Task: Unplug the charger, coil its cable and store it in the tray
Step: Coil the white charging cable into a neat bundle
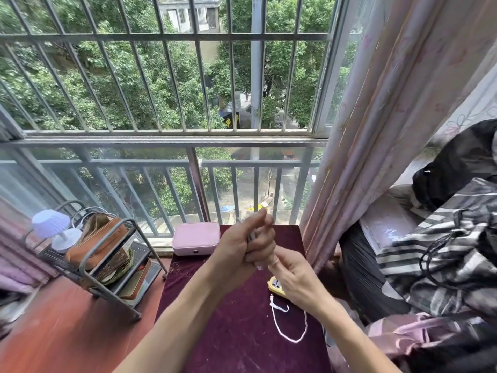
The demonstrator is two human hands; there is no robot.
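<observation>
My left hand is raised above the dark red table, its fingers closed around wound turns of the white charger cable. My right hand is just below and to the right, pinching the cable near the left hand. The rest of the white cable hangs down and lies in a loop on the table, its small end connector near the yellow power strip. The strip is partly hidden under my right hand. The charger body is hidden in my hands. No tray is identifiable for certain.
A pink box sits at the table's far edge by the barred window. A grey metal rack with a brown pouch and a small lamp stands to the left. Curtain and piled fabric crowd the right.
</observation>
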